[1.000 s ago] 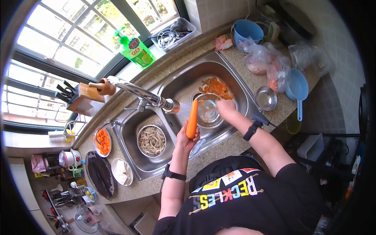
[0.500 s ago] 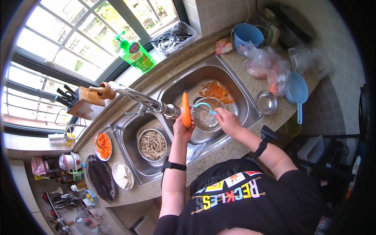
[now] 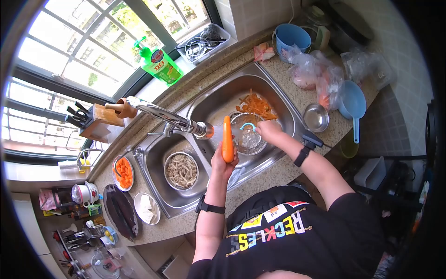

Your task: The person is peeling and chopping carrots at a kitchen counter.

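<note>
A peeled-looking orange carrot (image 3: 227,136) points upward from my left hand (image 3: 222,162), whose fingers are wrapped around its lower end. My right hand (image 3: 270,132) grips a light-blue peeler (image 3: 248,125), held to the right of the carrot and apart from it. Below the peeler, a clear bowl (image 3: 251,152) with water sits in the right sink basin (image 3: 284,104). Orange peelings (image 3: 255,104) lie in the basin behind the bowl. The faucet (image 3: 179,122) has its spout end just left of the carrot, with water coming out.
The left basin holds a metal bowl of pale strips (image 3: 181,170). Left of it are a dish of cut carrots (image 3: 123,173), a dark board (image 3: 120,211) and a white bowl (image 3: 147,208). A metal bowl (image 3: 316,117), blue strainer (image 3: 351,100) and plastic bags (image 3: 316,76) stand right.
My left hand has brought the carrot slightly right and toward my body. My right hand has turned and shifted slightly up, with the peeler now away from the carrot.
</note>
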The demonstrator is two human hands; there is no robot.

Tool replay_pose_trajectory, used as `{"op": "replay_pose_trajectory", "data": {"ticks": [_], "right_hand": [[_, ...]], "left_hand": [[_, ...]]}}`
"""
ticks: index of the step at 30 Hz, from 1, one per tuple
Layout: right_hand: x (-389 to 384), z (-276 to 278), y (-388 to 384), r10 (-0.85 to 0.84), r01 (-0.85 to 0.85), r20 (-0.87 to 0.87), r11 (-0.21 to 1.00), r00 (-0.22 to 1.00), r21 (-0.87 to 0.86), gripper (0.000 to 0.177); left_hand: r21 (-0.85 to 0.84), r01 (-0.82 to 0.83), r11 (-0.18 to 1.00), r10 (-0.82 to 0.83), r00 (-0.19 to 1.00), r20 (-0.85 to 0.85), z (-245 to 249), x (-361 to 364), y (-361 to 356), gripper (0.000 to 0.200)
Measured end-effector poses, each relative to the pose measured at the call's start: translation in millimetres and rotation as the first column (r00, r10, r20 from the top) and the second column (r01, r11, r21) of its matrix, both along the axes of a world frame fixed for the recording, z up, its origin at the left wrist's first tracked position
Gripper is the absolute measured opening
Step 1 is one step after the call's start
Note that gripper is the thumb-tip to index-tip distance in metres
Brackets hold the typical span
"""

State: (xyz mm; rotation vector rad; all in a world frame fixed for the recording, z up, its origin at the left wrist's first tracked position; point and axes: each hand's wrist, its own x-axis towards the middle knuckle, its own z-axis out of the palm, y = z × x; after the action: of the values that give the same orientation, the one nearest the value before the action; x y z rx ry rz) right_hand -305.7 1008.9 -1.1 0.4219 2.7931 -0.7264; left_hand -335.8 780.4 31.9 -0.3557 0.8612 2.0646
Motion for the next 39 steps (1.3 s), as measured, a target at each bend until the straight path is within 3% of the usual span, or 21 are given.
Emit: {"op": "replay_pose_trajectory", "data": {"ticks": [5, 7, 8, 10, 11, 13, 14, 16, 17, 21, 23, 24, 25, 27, 30, 31, 33, 35, 37, 38, 39], "right_hand": [[21, 32, -17, -0.12, 0.082, -0.221, 0.982, 0.968, -0.171, 0.027], [38, 56, -40, -0.012, -0.184, -0.565, 0.94, 0.825, -0.288, 0.025], [38, 61, -42, -0.016, -0.18, -0.564, 0.94, 0.825, -0.289, 0.025], [38, 66, -43, 0.261, -0.351, -0.458, 0.928, 0.85, -0.123, 0.024], [29, 59, -38, 0.258, -0.349, -0.458, 0.929, 0.851, -0.126, 0.024], [-4, 30, -17, 0.055, -0.078, -0.345, 0.996, 0.937, -0.054, 0.026], [-9, 20, -8, 0.051, -0.075, -0.346, 0.996, 0.937, -0.055, 0.026], [-15, 10, 10, 0.179, -0.202, 0.178, 0.972, 0.968, 0.12, 0.028], [-11, 9, 11, 0.178, -0.201, 0.175, 0.972, 0.968, 0.124, 0.028], [11, 27, -6, 0.02, -0.018, 0.055, 0.999, 0.998, -0.045, 0.03], [19, 36, -16, -0.127, 0.071, -0.238, 0.971, 0.963, -0.229, 0.029], [24, 35, -20, -0.094, 0.007, -0.366, 0.973, 0.926, -0.232, 0.027], [28, 39, -26, -0.096, 0.01, -0.363, 0.973, 0.927, -0.231, 0.027], [35, 54, -39, 0.006, -0.17, -0.609, 0.962, 0.793, -0.213, 0.024], [41, 62, -51, 0.153, -0.277, -0.643, 0.956, 0.75, -0.096, 0.021], [42, 63, -53, 0.252, -0.341, -0.641, 0.94, 0.725, -0.015, 0.021], [33, 55, -52, 0.265, -0.319, -0.593, 0.948, 0.761, 0.014, 0.02], [14, 41, -41, 0.275, -0.3, -0.54, 0.953, 0.796, 0.043, 0.02], [-12, 24, -23, 0.072, -0.049, -0.197, 0.992, 0.978, 0.118, 0.021], [-12, 12, -17, 0.069, -0.046, -0.2, 0.992, 0.977, 0.118, 0.021], [-9, 2, -7, 0.111, -0.107, -0.027, 0.988, 0.993, 0.115, 0.023]], "left_hand": [[-0.066, -0.054, 0.996, 0.059, 0.995, 0.083, -9, -6, -2, 0.045], [-0.103, -0.05, 0.993, 0.062, 0.991, 0.119, -12, -5, 2, 0.045], [-0.091, -0.042, 0.995, 0.055, 0.989, 0.138, -12, -3, 4, 0.045], [-0.085, -0.022, 0.996, 0.033, 0.991, 0.133, -11, -1, 4, 0.047], [-0.088, -0.02, 0.996, 0.032, 0.99, 0.134, -12, 1, 3, 0.047], [-0.052, 0.048, 0.997, -0.048, 0.999, 0.014, -15, 7, -1, 0.045], [-0.054, 0.052, 0.997, -0.051, 0.999, 0.014, -12, 12, -2, 0.045], [0.094, 0.081, 0.992, -0.08, 0.997, -0.012, 1, 14, -4, 0.047], [0.097, 0.081, 0.992, -0.08, 0.997, -0.016, 4, 11, -4, 0.047], [0.125, -0.015, 0.992, 0.019, 0.999, -0.029, 3, -2, -8, 0.049], [0.083, -0.031, 0.996, 0.029, 0.999, 0.018, -4, -12, -9, 0.05], [0.138, -0.033, 0.99, 0.027, 0.999, 0.043, -8, -15, -11, 0.045], [0.139, -0.031, 0.99, 0.025, 0.999, 0.046, -10, -16, -9, 0.045], [0.047, -0.058, 0.997, 0.058, 0.998, 0.007, -12, -15, -7, 0.041], [-0.023, -0.089, 0.996, 0.09, 0.995, 0.048, -10, -12, -3, 0.035], [-0.085, -0.104, 0.991, 0.11, 0.992, 0.069, -9, -11, -3, 0.034], [-0.089, -0.1, 0.991, 0.106, 0.992, 0.073, -7, -10, -5, 0.033], [-0.004, 0.014, 1.0, -0.014, 1.0, 0.013, -9, -6, -9, 0.032], [-0.014, 0.036, 0.999, -0.035, 0.999, 0.011, -1, 3, -6, 0.032], [-0.022, 0.051, 0.998, -0.051, 0.999, 0.003, 4, 6, -5, 0.032], [-0.023, 0.055, 0.998, -0.055, 0.998, -0.004, 9, 6, -5, 0.032]]}}
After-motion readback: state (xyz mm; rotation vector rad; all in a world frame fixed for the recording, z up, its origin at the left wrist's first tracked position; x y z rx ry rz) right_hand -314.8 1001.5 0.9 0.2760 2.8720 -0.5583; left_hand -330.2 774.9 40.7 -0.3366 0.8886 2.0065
